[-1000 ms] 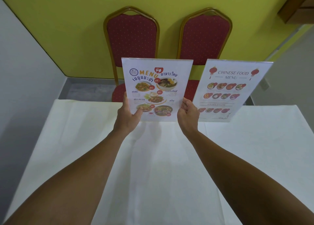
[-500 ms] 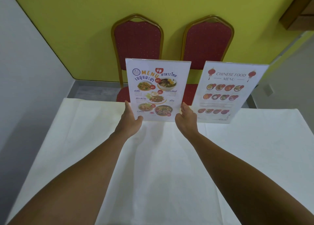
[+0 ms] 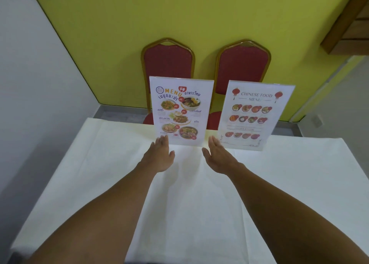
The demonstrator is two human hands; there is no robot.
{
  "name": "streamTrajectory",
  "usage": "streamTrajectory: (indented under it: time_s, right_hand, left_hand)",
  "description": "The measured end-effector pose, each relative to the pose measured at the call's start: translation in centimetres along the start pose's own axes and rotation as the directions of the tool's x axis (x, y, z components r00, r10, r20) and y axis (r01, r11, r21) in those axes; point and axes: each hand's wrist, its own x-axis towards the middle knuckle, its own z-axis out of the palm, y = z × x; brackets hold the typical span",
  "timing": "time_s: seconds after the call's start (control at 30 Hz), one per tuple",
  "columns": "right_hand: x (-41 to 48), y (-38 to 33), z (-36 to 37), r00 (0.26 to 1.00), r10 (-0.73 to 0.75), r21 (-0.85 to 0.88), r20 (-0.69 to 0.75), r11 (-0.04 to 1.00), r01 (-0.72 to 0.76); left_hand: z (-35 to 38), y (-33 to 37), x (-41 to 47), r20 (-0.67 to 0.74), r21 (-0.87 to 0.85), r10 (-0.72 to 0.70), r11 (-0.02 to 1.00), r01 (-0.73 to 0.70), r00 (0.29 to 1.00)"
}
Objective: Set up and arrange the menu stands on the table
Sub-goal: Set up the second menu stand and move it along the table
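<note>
Two clear menu stands rise upright near the far edge of the white-clothed table [image 3: 99,164]. The Thai food menu stand [image 3: 180,110] is on the left, the Chinese food menu stand [image 3: 254,114] on the right, a small gap between them. My left hand [image 3: 158,156] hovers flat just in front of the Thai stand's lower left corner, fingers apart, holding nothing. My right hand [image 3: 218,157] is flat too, below the gap between the two stands, and holds nothing. Neither hand clearly touches a stand.
Two red padded chairs with gold frames, the left chair [image 3: 167,64] and the right chair [image 3: 242,68], stand behind the table against a yellow-green wall. A grey wall runs along the left side. A wooden cabinet [image 3: 351,24] hangs at the upper right.
Both hands held the Thai menu stand by its lower corners, set it down on the table, then let go and drew back slightly. The camera view tilted up.
</note>
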Motion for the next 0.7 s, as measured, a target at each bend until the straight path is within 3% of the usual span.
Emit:
streamTrajectory:
  time_s: [0.53, 0.7]
  right_hand:
    - [-1.1, 1.1, -1.7, 0.994, -0.113, -0.16, 0.01, 0.981, 0.113]
    - [-1.0, 0.7, -2.1, 0.995, -0.095, -0.086, 0.025, 0.992, 0.097]
  left_hand:
    - [-0.4, 4.1, -2.6, -0.057, 0.032, 0.039, 0.999, -0.037, 0.998]
    - [-0.8, 3.3, -1.7, -0.069, -0.058, -0.013, 0.998, 0.009, 0.998]
